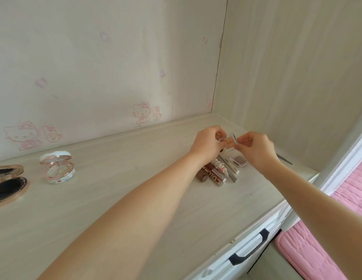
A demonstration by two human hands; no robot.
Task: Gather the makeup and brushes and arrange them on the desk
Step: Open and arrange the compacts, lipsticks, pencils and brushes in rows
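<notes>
Both hands are together at the far right of the desk [115, 209], both holding one small item. The left hand [208, 144] has its fingers curled round the left end of a small clear case [228, 140] with a tan pan inside. The right hand [257, 148] pinches the case's right end with thumb and fingertips. The case lid looks partly raised, but I cannot tell for sure. The case sits between the two hands, just beyond the makeup pile and close to the right side wall.

Under and near the hands is a cluster of tubes [215, 175] lying side by side on the desk, ends pointing near-right. It includes a brown tube [203, 176], a brown lettered gloss tube, a white tube with a figure-shaped top [221, 167] and a white pen [229, 164] with dark lettering. Just right of the pen lies a small square palette [238, 160] with a mauve-brown pan, flat on the desk. A thin dark stick [285, 159] lies right of the right wrist, partly hidden, type unclear.

Well apart at the left, a floral compact [56, 168] stands open. At the left edge, an open gold compact [8, 184] with a black inside is cut off by the frame.

The back wall has pink cartoon cat wallpaper [140, 113]. A drawer with a dark handle [251, 249] is under the near desk edge. A pink mat [317, 249] is at the lower right.
</notes>
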